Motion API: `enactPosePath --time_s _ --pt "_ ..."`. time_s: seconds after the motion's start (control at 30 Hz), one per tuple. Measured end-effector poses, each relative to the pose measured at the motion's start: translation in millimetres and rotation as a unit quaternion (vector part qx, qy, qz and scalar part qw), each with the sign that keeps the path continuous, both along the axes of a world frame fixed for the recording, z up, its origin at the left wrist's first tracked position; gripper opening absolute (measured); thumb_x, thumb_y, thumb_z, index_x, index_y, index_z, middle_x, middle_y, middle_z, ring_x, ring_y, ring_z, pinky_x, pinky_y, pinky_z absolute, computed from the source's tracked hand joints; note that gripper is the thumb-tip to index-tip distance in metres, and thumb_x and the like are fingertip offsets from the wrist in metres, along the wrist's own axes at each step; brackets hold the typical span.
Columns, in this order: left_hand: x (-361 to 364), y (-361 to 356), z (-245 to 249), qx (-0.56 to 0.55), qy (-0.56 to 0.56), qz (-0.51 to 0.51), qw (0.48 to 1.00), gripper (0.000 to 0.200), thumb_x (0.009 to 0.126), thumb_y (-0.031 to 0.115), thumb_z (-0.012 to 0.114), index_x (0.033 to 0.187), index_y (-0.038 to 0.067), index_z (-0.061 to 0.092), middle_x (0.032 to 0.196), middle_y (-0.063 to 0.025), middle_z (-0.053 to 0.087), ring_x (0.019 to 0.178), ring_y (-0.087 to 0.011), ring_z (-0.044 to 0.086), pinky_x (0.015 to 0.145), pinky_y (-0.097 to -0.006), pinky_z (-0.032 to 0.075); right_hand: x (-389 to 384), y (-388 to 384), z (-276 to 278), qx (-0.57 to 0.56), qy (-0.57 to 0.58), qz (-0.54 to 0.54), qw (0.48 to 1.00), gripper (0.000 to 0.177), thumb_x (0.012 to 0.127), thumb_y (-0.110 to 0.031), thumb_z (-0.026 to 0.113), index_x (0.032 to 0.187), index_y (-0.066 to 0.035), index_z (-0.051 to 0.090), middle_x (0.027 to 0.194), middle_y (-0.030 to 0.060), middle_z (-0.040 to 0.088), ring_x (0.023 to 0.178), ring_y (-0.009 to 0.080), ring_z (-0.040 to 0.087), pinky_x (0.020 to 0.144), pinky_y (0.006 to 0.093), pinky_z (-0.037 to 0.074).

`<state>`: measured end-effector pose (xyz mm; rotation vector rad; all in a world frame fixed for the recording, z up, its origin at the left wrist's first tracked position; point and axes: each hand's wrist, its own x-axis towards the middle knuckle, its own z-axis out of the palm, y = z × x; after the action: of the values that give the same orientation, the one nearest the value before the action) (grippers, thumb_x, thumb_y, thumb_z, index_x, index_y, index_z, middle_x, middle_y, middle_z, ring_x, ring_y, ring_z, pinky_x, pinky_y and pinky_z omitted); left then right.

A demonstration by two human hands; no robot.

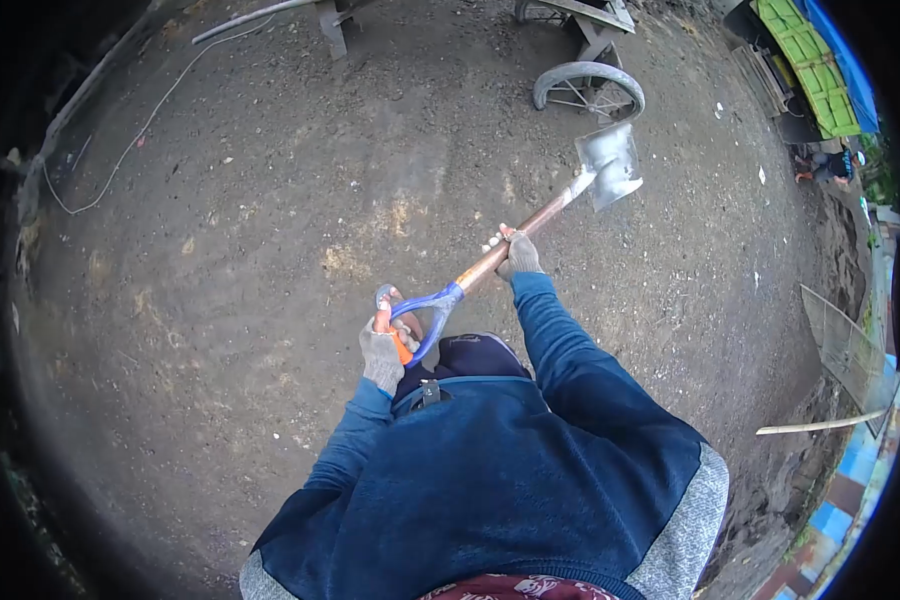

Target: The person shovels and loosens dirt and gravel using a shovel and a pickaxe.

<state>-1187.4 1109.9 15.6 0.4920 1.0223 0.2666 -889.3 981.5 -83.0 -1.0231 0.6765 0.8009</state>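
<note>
I hold a shovel [530, 225] out in front of me over dark bare ground. Its silver blade [610, 165] points up and to the right, clear of the soil. My left hand [383, 350], in a grey glove, is closed on the blue and orange D-grip at the near end. My right hand [518, 256], also gloved, grips the brown wooden shaft about halfway along. Both arms wear blue sleeves.
A cart with a spoked wheel [590, 92] stands just beyond the blade. A thin cable [130, 150] trails across the ground at the far left. A green and blue stack [815, 65] lies at the top right, and a pale stick [820, 425] lies at the right.
</note>
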Motion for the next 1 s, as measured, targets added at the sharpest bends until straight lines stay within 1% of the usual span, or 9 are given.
enactPosePath --time_s 0.3,0.43,0.57,0.6,0.63,0.67,0.8,0.87,1.0 --pt "-147.9 -4.3 -39.7 -0.102 0.259 0.269 0.922 0.057 0.087 0.064 0.047 0.057 0.016 0.042 0.045 -0.0068 0.042 0.037 -0.0253 0.042 0.038 -0.0392 0.037 -156.3 157.3 -63.0 -0.151 0.168 0.246 0.943 0.012 0.093 -0.016 0.056 0.094 -0.004 0.055 0.071 0.0095 0.060 0.052 0.0261 0.057 0.048 0.0450 0.051" --pt "-162.7 -35.7 -52.5 -0.144 0.309 0.325 0.882 0.063 0.086 0.068 0.041 0.053 0.014 0.044 0.044 -0.0062 0.043 0.037 -0.0275 0.045 0.040 -0.0414 0.040 -208.4 153.9 -162.1 -0.142 0.220 0.354 0.898 0.016 0.090 -0.018 0.052 0.102 -0.006 0.052 0.073 0.0094 0.058 0.058 0.0261 0.058 0.050 0.0441 0.050" --pt "-36.1 -11.1 -104.6 -0.150 0.320 0.352 0.867 0.059 0.088 0.062 0.045 0.052 0.015 0.042 0.044 -0.0062 0.042 0.038 -0.0276 0.042 0.041 -0.0428 0.038 -122.2 191.5 -230.2 -0.153 0.133 0.303 0.931 0.015 0.090 -0.016 0.053 0.098 -0.003 0.054 0.074 0.0096 0.060 0.060 0.0259 0.060 0.052 0.0430 0.051" --pt "6.4 0.4 -121.7 -0.143 0.315 0.343 0.873 0.058 0.088 0.061 0.044 0.053 0.015 0.044 0.044 -0.0060 0.042 0.038 -0.0276 0.042 0.041 -0.0430 0.038 -105.4 188.0 -330.0 -0.093 0.321 0.239 0.912 0.017 0.090 -0.017 0.052 0.099 -0.004 0.055 0.076 0.0099 0.061 0.062 0.0256 0.060 0.053 0.0434 0.051" --pt "88.6 29.4 -143.7 -0.161 0.311 0.388 0.853 0.056 0.088 0.060 0.045 0.056 0.014 0.045 0.045 -0.0058 0.042 0.038 -0.0271 0.041 0.042 -0.0432 0.039 -5.8 203.3 -300.6 -0.123 0.124 0.412 0.894 0.019 0.091 -0.021 0.051 0.098 -0.005 0.057 0.076 0.0101 0.061 0.060 0.0261 0.060 0.053 0.0454 0.051" --pt "155.6 48.6 -157.0 -0.160 0.272 0.366 0.875 0.053 0.088 0.058 0.047 0.058 0.015 0.043 0.047 -0.0054 0.041 0.038 -0.0258 0.041 0.041 -0.0421 0.038 78.3 233.0 -275.4 -0.096 0.161 0.310 0.932 0.016 0.090 -0.018 0.055 0.079 -0.007 0.056 0.059 0.0063 0.052 0.048 0.0249 0.056 0.044 0.0448 0.047" --pt "364.4 105.9 -206.7 -0.145 0.175 0.346 0.911 0.048 0.089 0.052 0.054 0.061 0.016 0.040 0.048 -0.0045 0.040 0.040 -0.0247 0.041 0.040 -0.0402 0.038 310.6 297.4 -286.6 -0.192 -0.048 0.403 0.893 0.018 0.090 -0.022 0.053 0.083 -0.007 0.058 0.067 0.0091 0.056 0.055 0.0276 0.059 0.050 0.0453 0.049" --pt "393.7 101.7 -213.2 -0.136 0.159 0.339 0.917 0.044 0.090 0.048 0.055 0.065 0.015 0.043 0.051 -0.0036 0.042 0.041 -0.0209 0.042 0.041 -0.0367 0.038 361.8 301.4 -334.6 -0.293 -0.231 0.519 0.769 0.020 0.089 -0.023 0.052 0.089 -0.005 0.061 0.072 0.0129 0.061 0.061 0.0297 0.062 0.056 0.0444 0.051" --pt "368.8 72.7 -252.4 -0.126 0.128 0.373 0.910 0.041 0.092 0.045 0.055 0.068 0.014 0.046 0.055 -0.0031 0.044 0.043 -0.0186 0.043 0.042 -0.0366 0.041 341.5 284.3 -283.6 -0.238 -0.054 0.374 0.895 0.022 0.086 -0.022 0.052 0.089 -0.002 0.062 0.073 0.0140 0.063 0.062 0.0295 0.063 0.056 0.0453 0.050"
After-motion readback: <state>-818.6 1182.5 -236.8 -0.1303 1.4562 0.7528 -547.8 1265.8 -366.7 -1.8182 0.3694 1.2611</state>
